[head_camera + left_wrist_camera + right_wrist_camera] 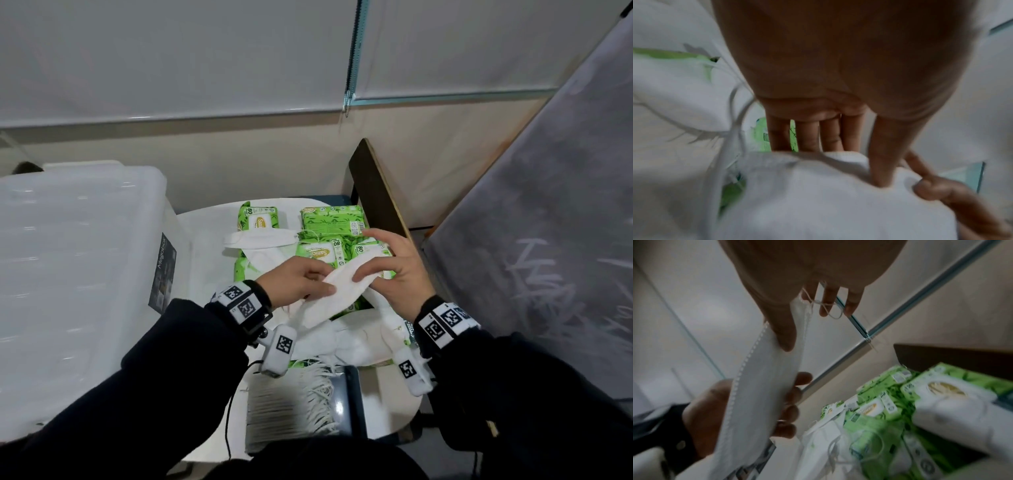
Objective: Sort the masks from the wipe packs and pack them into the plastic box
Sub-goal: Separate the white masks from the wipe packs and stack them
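Mask (pixel 342 291) at frame centre seems light, floppy; we pinch both ends, left hand (pixel 298 284) and right hand (pixel 394 270), avoiding loops.

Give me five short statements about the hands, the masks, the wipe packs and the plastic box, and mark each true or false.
1. Both the left hand and right hand hold one white mask. True.
2. The plastic box stands to the person's right. False: it stands to the left.
3. The wipe packs are green. True.
4. The held mask is blue. False: white.
5. A stack of masks lies near the person. True.
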A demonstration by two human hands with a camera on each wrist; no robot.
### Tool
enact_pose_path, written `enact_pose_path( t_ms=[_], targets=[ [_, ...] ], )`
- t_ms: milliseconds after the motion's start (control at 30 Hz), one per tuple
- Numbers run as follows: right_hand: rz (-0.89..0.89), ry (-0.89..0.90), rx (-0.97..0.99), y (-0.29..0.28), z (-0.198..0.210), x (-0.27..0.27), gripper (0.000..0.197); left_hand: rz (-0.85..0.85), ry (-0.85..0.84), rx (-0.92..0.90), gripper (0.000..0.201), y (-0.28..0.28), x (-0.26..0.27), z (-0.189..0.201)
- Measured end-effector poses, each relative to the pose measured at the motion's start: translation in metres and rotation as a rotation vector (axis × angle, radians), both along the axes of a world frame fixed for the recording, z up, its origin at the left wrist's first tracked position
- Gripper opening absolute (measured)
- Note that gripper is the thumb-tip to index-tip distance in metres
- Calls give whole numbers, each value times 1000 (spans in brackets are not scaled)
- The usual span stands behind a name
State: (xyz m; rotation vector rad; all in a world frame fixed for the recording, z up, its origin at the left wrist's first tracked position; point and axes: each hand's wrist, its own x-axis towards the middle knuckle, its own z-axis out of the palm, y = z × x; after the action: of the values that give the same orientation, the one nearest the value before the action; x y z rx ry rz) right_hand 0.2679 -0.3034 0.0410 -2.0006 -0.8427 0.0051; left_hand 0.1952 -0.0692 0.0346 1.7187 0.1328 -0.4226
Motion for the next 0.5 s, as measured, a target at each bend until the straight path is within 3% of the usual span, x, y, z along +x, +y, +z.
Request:
enact_pose_path(
  t_ms=[67, 133, 233, 333, 400, 500],
  targets=[
    [-60, 160, 48, -2, -8, -5, 34, 100, -1, -7, 17, 5, -7, -1],
    [-93, 325, 75, -3, -16, -10, 49, 172, -6, 19, 13, 13, -15, -1],
    [-188, 751, 220, 5, -25, -23, 71, 283, 13, 21, 17, 21, -27, -2],
    [-103, 1158, 189, 26, -23, -40, 55, 465, 81, -196, 23, 19, -36, -6],
    [37, 1173, 133, 43, -19, -53, 42, 577, 142, -378, 29, 12, -43, -9],
    [99, 1018, 71, 60, -21, -59, 31, 685, 151, -530, 38, 10, -53, -18]
  ],
)
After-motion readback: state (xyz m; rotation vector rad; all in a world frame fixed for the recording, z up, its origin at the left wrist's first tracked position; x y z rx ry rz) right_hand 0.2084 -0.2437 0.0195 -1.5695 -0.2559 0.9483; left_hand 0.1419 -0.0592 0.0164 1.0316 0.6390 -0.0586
